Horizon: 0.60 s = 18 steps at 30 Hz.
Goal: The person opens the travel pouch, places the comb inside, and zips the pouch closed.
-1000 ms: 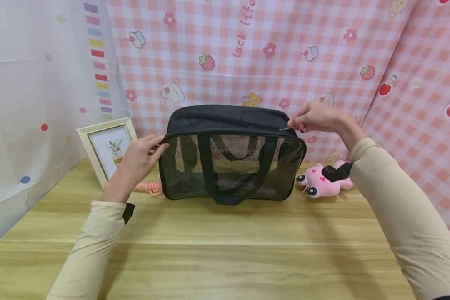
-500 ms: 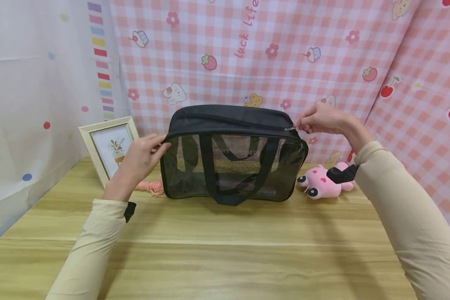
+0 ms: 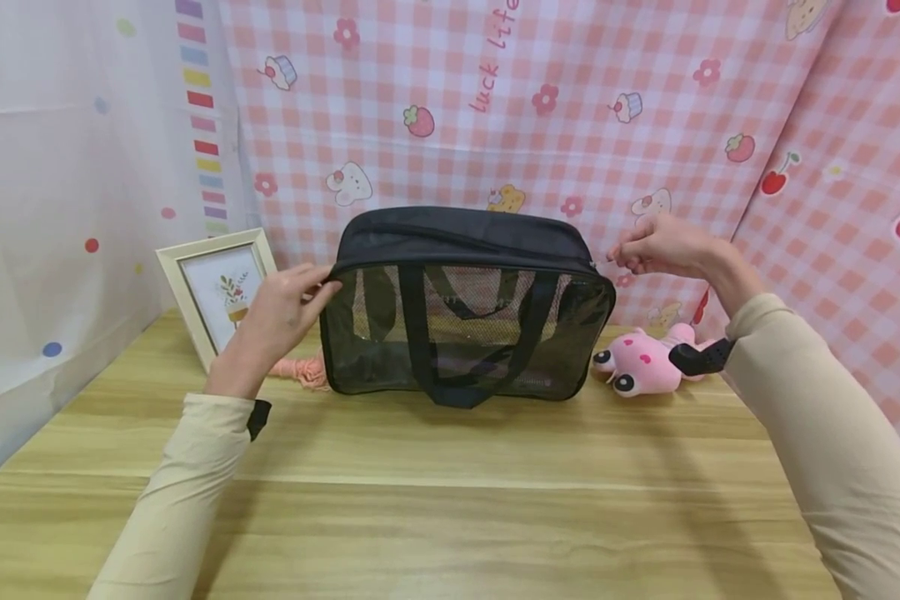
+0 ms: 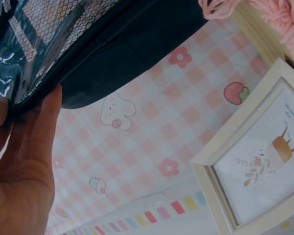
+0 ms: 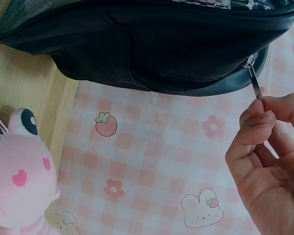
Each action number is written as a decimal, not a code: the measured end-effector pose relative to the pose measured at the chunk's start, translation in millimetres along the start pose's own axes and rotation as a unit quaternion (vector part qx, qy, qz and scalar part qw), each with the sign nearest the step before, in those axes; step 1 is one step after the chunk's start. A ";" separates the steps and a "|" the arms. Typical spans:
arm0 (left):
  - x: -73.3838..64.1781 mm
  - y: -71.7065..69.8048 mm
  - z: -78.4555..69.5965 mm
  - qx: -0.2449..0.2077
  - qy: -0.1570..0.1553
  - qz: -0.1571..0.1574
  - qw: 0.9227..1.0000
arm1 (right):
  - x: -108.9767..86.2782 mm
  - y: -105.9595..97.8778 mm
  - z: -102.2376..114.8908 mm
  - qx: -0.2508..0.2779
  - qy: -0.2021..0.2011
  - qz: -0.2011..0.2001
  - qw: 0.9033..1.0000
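Note:
A black bag [image 3: 465,233] with see-through front panel and black straps stands upright on the wooden table. Its top left corner is pinched between thumb and fingers of my left hand [image 3: 281,312]; the left wrist view shows the thumb on the clear front and the fingers behind the edge. At the bag's top right end, my right hand [image 3: 667,246] pinches a metal zipper pull [image 5: 256,83] between thumb and forefinger. The pull is stretched out from its slider, away from the bag. Dim shapes show through the front panel, too dark to make out.
A cream picture frame [image 3: 217,287] leans at the left, with pink yarn [image 3: 300,372] between it and the bag. A pink plush toy [image 3: 645,362] with big eyes lies right of the bag, below my right forearm. Checked cloth [image 3: 450,100] hangs close behind.
My right hand has moved to the right and slightly down with the zipper pull, along the bag's top to its right end. My left hand keeps its hold on the left corner.

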<state>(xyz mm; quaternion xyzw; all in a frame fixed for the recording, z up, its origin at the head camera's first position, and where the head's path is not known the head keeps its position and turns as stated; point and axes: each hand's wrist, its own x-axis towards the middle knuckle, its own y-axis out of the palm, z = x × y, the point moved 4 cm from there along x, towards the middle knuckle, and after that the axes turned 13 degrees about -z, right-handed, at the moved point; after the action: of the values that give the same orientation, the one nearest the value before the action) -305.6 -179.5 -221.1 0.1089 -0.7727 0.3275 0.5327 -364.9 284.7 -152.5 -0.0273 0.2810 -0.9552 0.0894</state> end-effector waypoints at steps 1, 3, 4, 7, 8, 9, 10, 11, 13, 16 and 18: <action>-0.1 -0.1 -0.1 0.000 -0.002 0.001 1.000 | 0.0 0.0 -0.9 0.002 -0.001 0.000 1.000; -0.4 -0.2 -0.6 0.002 -0.004 0.002 1.000 | -0.1 -0.5 -2.2 0.000 -0.004 0.000 1.000; -0.8 0.0 -0.3 0.002 -0.005 0.002 1.000 | -0.5 -0.7 -3.0 -0.004 -0.006 -0.001 1.000; -1.0 0.6 0.1 0.001 -0.003 0.001 1.000 | -0.8 -2.1 -4.0 -0.020 -0.014 -0.004 1.000; -0.9 0.8 0.4 0.001 -0.001 0.000 1.000 | -0.7 -2.6 -4.0 -0.023 -0.016 -0.002 1.000; -0.6 0.8 0.6 0.001 0.000 -0.001 1.000 | -0.5 -3.0 -3.9 -0.026 -0.018 -0.002 0.999; -0.3 0.8 1.1 0.001 0.002 -0.002 1.000 | -0.3 -3.1 -3.5 -0.028 -0.021 -0.001 0.999; 0.0 0.8 1.4 0.000 0.002 -0.003 1.000 | 0.2 -3.0 -3.3 -0.026 -0.021 0.000 0.999; 0.3 0.6 2.2 0.000 0.001 -0.004 1.000 | 0.4 -2.8 -2.9 -0.023 -0.023 0.000 0.999; 0.5 0.2 2.8 0.000 -0.002 -0.003 1.000 | 0.2 -3.0 -4.3 -0.022 -0.022 0.001 1.000; 0.3 0.1 2.8 0.000 -0.002 -0.001 1.000 | -0.5 -4.1 -6.7 -0.024 -0.018 -0.003 1.000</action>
<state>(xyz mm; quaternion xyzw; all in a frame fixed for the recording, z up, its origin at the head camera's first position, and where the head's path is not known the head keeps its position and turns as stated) -307.9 -181.2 -221.5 0.1107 -0.7737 0.3269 0.5313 -365.7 291.7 -155.9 -0.0471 0.3020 -0.9478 0.0909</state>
